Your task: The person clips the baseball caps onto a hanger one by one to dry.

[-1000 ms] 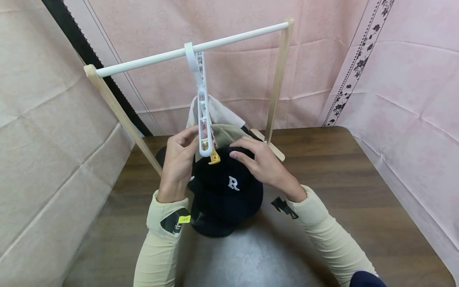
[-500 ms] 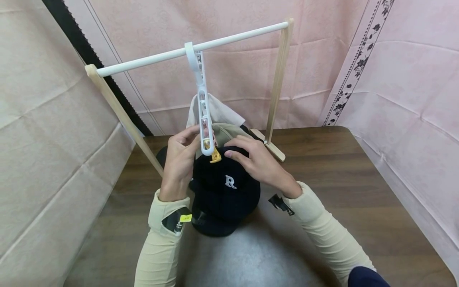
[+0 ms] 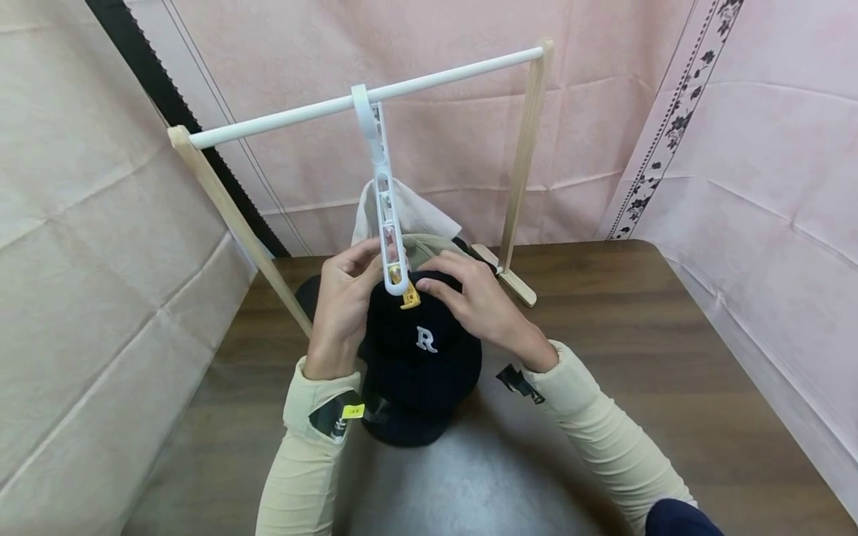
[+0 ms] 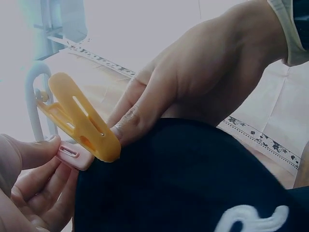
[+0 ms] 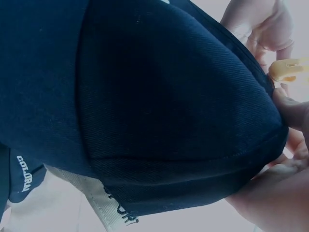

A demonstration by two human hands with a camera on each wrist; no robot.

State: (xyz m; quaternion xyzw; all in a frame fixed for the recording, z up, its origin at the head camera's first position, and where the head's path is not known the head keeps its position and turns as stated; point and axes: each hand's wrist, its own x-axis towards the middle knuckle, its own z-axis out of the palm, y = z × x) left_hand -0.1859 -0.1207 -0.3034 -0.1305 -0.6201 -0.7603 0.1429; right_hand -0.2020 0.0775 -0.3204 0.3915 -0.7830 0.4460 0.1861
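Observation:
A navy cap (image 3: 429,380) with a white R hangs brim down below a white clip hanger (image 3: 385,193). My right hand (image 3: 479,301) pinches the top of its crown, the thumb on the near side. To the left, my left hand (image 3: 342,309) squeezes a pink clothespin (image 4: 75,155) between thumb and fingers; the clothespin's tip meets the cap's edge, and whether it bites the fabric cannot be told. Beside it a yellow clothespin (image 4: 87,116) dangles from the hanger, its lower end against the cap and close to my right thumb.
The hanger hooks over a white rod (image 3: 449,77) on wooden posts (image 3: 526,156). Behind the navy cap hang a beige cap (image 3: 425,244) and a white cloth (image 3: 418,212). A brown wooden table (image 3: 603,320) lies below, with pink cloth walls (image 3: 469,149) around.
My right hand and the navy cap have shifted a little left, towards the clothespins. My left hand stays at the pink clothespin. The head view has tilted slightly.

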